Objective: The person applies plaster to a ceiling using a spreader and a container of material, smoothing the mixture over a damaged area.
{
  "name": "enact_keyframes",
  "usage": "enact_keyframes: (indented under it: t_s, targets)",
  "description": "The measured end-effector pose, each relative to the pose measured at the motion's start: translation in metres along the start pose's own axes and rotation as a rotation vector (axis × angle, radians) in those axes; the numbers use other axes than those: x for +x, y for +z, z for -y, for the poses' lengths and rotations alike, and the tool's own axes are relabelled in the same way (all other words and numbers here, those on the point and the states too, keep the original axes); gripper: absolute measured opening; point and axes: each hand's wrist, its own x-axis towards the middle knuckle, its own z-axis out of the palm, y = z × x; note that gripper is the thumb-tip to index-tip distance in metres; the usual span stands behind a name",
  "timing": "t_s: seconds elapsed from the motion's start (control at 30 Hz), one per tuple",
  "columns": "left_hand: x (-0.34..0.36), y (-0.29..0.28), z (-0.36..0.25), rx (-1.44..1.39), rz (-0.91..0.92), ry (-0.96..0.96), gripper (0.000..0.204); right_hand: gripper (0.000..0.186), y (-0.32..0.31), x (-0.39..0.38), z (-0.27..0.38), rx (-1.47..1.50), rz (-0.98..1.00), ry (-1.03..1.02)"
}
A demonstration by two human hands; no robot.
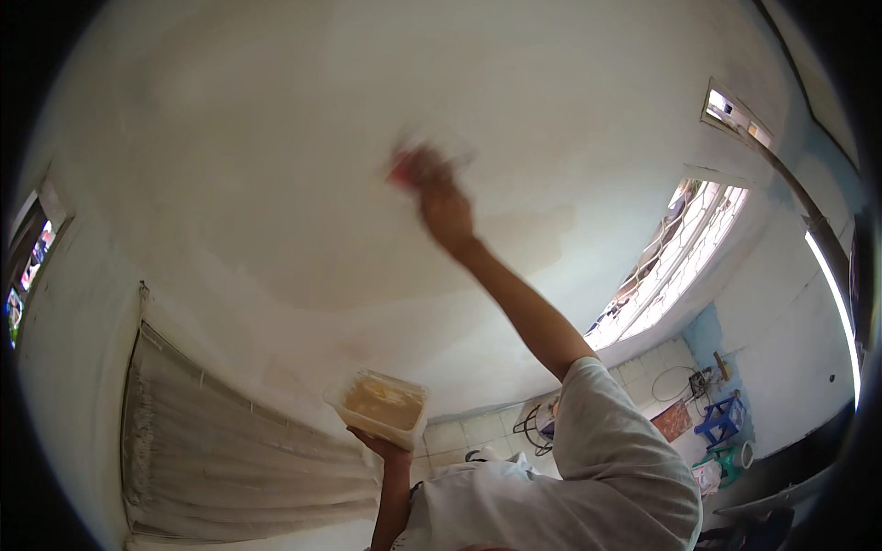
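Observation:
My left hand supports a translucent plastic tub from below and along its side. Beige, wet-looking stuff lies inside, with a yellowish patch on it. High up, my right hand is stretched out against or just in front of the pale wall; contact cannot be made out. Motion smears its fingers around a red thing, whose kind is too blurred to tell. Darker, damp-looking patches spread over the wall around that arm.
A grilled window is at the right, with a small opening above it. A grey curtain hangs at lower left. At lower right stand a blue plastic stool and a green item by the tiled wall.

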Motion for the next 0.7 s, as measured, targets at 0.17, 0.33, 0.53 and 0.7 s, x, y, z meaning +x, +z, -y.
enact_keyframes:
  t_s: [0.17, 0.33, 0.53, 0.7]
  targets:
    - [0.008, -0.021, 0.005, 0.045, 0.002, -0.040, 0.084, 0.065, -0.011, -0.081, 0.069, 0.464, 0.440, -0.280]
    - [0.006, -0.010, 0.002, 0.086, -0.034, -0.013, 0.085, 0.048, -0.066, -0.046, -0.033, 0.834, -0.118, 0.412]
    - [0.001, -0.028, 0.009, 0.012, 0.012, -0.056, 0.086, 0.043, -0.069, -0.010, -0.145, 0.348, -0.343, 0.739]
    - [0.006, 0.020, 0.018, 0.125, -0.052, -0.027, 0.086, 0.071, -0.003, -0.051, -0.014, 0.066, -0.001, 0.036]
